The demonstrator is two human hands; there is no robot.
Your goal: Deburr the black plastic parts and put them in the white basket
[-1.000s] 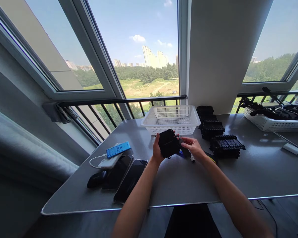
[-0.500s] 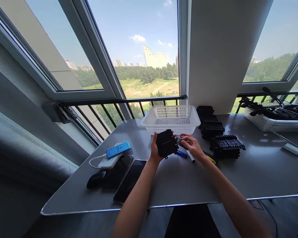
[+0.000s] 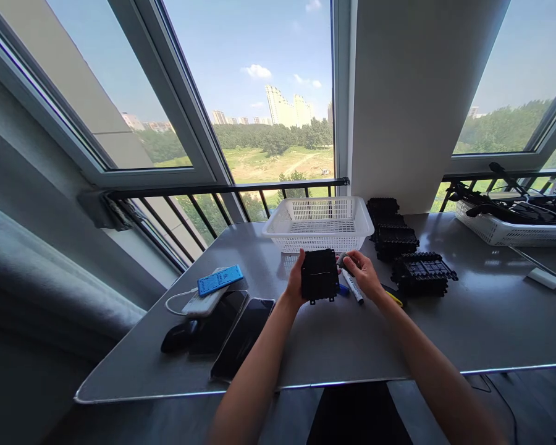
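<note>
Black square plastic casing (image 3: pixel 320 275), one, with small tabs along its lower edge: held raised above the counter (image 3: pixel 333 346), in front of the white slotted basket (image 3: pixel 322 242), broad face toward the viewer. Left hand (image 3: pixel 297 281): fingers closed on the casing's left side, thumb along the edge, the rest hidden behind. Right hand (image 3: pixel 364 275): thumb and forefinger pinched together on a small grey piece (image 3: pixel 342 260), kind not discernible, just beside the casing's right edge; whether the two touch cannot be told. Step in hand, by judgement: two-handed handling along that right edge, left hand supporting, right hand working. Next move, by judgement: calls for a firm left grip, the casing held level, and fine control of the grey piece near the edge. Beneath and beside the right hand: blue pen (image 3: pixel 343 289); white marker (image 3: pixel 353 288); yellow-and-black tool (image 3: pixel 393 296), partly covered by the arm. To the right: row of black ribbed casings (image 3: pixel 397 240), the nearest apart, showing a gridded top. To the left: blue-screened smartphone (image 3: pixel 220 280) resting on a white power bank (image 3: pixel 204 304); black mouse (image 3: pixel 180 337); dark tablet-like slab (image 3: pixel 241 340).
</note>
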